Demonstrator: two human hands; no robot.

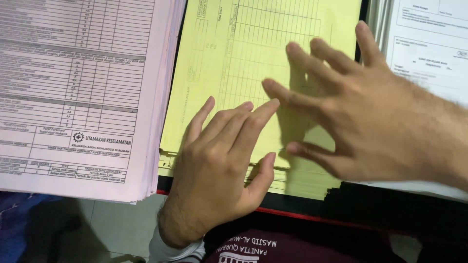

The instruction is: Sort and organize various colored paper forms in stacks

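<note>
A: Left hand lies flat, fingers spread, pressing the near edge of the yellow form stack. It grips nothing. Right hand is also open, fingertips resting on the top yellow sheet.

B: Where does the stack sit?

A: Between the pink form stack and the white form stack, on a dark table.

B: Risks?

A: Likely the near edges, already ragged, fan further under sliding fingers; two sheets could drag together, or the top one crease.

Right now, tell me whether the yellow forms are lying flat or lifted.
Flat, mostly. The yellow stack lies spread under the left hand and right hand; its near edges look slightly fanned.
</note>
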